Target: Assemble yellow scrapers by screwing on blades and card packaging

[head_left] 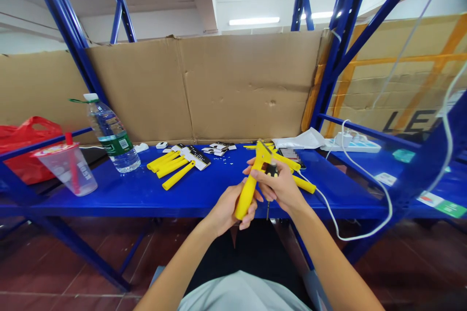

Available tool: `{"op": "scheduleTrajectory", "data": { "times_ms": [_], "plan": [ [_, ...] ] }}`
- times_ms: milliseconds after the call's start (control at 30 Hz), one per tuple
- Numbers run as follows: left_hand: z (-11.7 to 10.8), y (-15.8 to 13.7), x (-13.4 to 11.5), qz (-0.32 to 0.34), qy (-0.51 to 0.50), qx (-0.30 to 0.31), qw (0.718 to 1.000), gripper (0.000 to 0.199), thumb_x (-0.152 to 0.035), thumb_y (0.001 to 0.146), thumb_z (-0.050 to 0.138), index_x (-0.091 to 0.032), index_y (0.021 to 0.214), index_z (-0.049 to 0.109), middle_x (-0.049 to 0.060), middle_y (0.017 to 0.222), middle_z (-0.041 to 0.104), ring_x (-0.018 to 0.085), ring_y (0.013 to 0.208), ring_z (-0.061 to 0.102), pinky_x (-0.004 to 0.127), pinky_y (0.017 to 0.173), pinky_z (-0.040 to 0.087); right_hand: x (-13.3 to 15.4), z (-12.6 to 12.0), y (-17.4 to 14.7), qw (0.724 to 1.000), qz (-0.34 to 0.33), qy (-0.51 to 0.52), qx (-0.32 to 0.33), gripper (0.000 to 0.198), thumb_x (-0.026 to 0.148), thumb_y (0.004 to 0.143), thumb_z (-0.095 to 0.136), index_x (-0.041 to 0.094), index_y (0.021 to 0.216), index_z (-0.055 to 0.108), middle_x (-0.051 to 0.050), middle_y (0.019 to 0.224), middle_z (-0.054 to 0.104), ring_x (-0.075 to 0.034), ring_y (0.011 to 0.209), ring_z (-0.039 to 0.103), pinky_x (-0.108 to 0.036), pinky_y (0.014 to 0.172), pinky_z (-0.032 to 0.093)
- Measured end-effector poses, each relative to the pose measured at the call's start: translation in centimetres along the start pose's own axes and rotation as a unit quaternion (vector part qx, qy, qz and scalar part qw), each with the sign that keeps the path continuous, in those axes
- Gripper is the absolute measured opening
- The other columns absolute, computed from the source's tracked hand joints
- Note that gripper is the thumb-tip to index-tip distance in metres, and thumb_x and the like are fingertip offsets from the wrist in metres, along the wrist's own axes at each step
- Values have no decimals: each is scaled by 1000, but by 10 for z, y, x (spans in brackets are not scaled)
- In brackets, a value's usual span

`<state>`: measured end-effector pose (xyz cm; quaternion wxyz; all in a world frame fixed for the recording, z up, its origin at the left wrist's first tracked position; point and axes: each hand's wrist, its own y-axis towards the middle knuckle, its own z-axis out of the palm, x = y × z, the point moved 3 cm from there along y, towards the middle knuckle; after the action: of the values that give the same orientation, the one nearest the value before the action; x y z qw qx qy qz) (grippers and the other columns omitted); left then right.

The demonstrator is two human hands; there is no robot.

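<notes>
My left hand is wrapped round the lower handle of a yellow scraper, which stands tilted with its head up, above the front edge of the blue table. In my right hand is a screwdriver with a black handle, its thin shaft pointing down. The fingers of that hand also touch the scraper just below its head. Behind my right hand lie more yellow scrapers, partly hidden. To the left, several yellow scrapers lie in a group, with black-and-white card sleeves at their heads.
More black-and-white cards and small white bits lie mid-table. A water bottle and a plastic cup stand at the left. White packaging, a power strip and a looping white cable are at the right. Cardboard walls the back.
</notes>
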<state>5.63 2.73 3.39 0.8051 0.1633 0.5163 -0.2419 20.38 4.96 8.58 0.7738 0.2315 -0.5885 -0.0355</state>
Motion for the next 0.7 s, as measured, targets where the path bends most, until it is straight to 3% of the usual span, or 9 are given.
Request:
{"op": "scheduleTrajectory", "data": {
  "times_ms": [133,200,300,367,400,433,567,700],
  "plan": [
    [-4,0,-5,93,194,-73,974,57,-70,96,71,-14,90,77,8,77,73,19,68,68,31,67,58,10,-19,2,991,-46,-20,-122,43,43,68,105,20,85,72,9,45,53,-7,31,39,-20,31,32],
    [-15,4,-21,156,309,-100,933,45,-62,95,76,-17,93,79,9,91,79,23,87,74,35,87,59,15,-29,3,984,-49,-29,-168,48,44,63,107,21,80,68,8,42,52,-9,30,40,-21,29,32],
    [-45,31,-59,212,474,-155,840,31,-50,101,70,-21,101,81,8,102,83,26,97,76,39,97,57,20,-43,6,977,-42,-26,-206,53,49,61,108,22,78,65,9,40,50,-9,29,39,-21,28,31],
    [-72,61,-87,175,594,-185,763,30,-42,105,62,-19,101,81,10,106,84,27,102,77,37,100,56,24,-50,8,976,-45,-15,-211,54,55,64,105,22,78,65,9,40,48,-9,29,39,-21,28,30],
    [-86,78,-98,122,656,-200,718,31,-40,106,58,-19,104,81,10,111,84,26,106,77,36,101,56,25,-52,9,977,-50,-9,-208,53,57,67,103,22,79,66,9,40,47,-9,29,39,-21,28,30],
    [-101,93,-110,97,676,-221,696,30,-38,105,59,-17,108,81,14,116,83,28,111,77,37,103,55,26,-54,9,977,-55,-3,-205,51,60,71,101,22,81,67,8,42,48,-9,29,40,-21,28,30],
    [-149,133,-130,31,717,-293,632,44,-40,93,75,-8,125,75,30,140,71,44,136,66,51,113,49,29,-58,13,981,-75,31,-178,46,60,80,94,20,95,75,1,63,67,-8,35,48,-20,28,30],
    [-178,140,-118,-4,739,-318,593,49,-43,96,73,-12,134,71,30,145,68,45,141,64,52,116,47,28,-62,17,978,-92,55,-182,43,53,76,98,20,96,77,-8,95,79,-17,61,73,-18,29,33]
  ]
}}
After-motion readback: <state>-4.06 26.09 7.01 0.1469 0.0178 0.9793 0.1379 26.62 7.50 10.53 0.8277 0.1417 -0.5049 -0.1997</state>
